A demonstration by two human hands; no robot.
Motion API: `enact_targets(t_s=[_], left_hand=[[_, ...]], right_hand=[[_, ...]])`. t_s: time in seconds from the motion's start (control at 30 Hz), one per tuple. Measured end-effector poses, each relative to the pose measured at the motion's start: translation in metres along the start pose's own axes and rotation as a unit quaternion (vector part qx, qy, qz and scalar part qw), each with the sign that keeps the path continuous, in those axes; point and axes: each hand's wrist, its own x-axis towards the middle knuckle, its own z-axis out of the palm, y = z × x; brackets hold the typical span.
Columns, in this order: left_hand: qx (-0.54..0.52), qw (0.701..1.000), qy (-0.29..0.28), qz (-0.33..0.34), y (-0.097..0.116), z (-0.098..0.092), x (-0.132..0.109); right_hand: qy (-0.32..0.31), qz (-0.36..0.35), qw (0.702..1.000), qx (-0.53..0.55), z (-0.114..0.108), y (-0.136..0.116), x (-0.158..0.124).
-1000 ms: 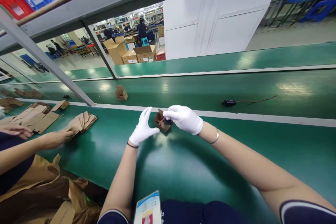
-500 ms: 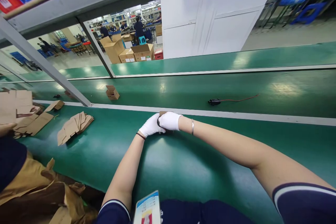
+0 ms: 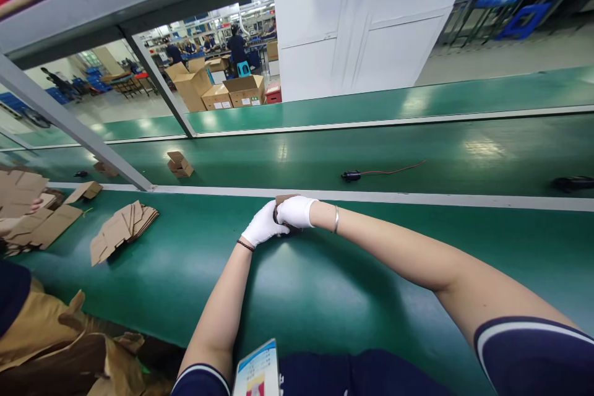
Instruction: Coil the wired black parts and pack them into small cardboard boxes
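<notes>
Both my white-gloved hands meet over a small brown cardboard box near the back edge of the green worktop. My left hand is closed around its left and near side. My right hand bends over it from the right, fingers curled down and hiding most of it. Something black shows between the gloves; its kind is hidden. Beyond them on the green belt lies a black plug-like part with a thin reddish wire.
An open small box stands on the belt. To my left lie flattened cartons and another pile, with a co-worker's hand there. Another black part is at the right edge. A slanted metal post rises at left.
On the belt, the wired black part and the open box have shifted left. Another black part has come into view at the right. My hands stay together on the box, with little visible change.
</notes>
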Motion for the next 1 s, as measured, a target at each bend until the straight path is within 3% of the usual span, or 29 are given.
enact_targets(t_s=[0.17,0.4,0.7,0.83,1.0], left_hand=[[0.007,1.0,-0.008,-0.012,-0.002,0.003,0.0],[0.025,0.998,0.057,0.033,0.003,0.005,-0.008],[0.031,0.997,0.061,0.034,-0.008,0.01,-0.005],[0.005,0.998,0.061,0.015,-0.013,0.011,-0.003],[-0.054,0.996,0.064,-0.001,-0.016,0.014,-0.003]], right_hand=[[0.018,0.014,0.999,-0.043,-0.005,-0.016,-0.014],[-0.005,0.07,0.997,0.005,0.005,-0.026,-0.021],[0.018,0.137,0.988,0.068,0.003,-0.025,-0.018],[0.037,0.139,0.987,0.066,-0.003,-0.019,-0.01],[-0.017,0.087,0.996,0.027,-0.007,-0.021,-0.008]])
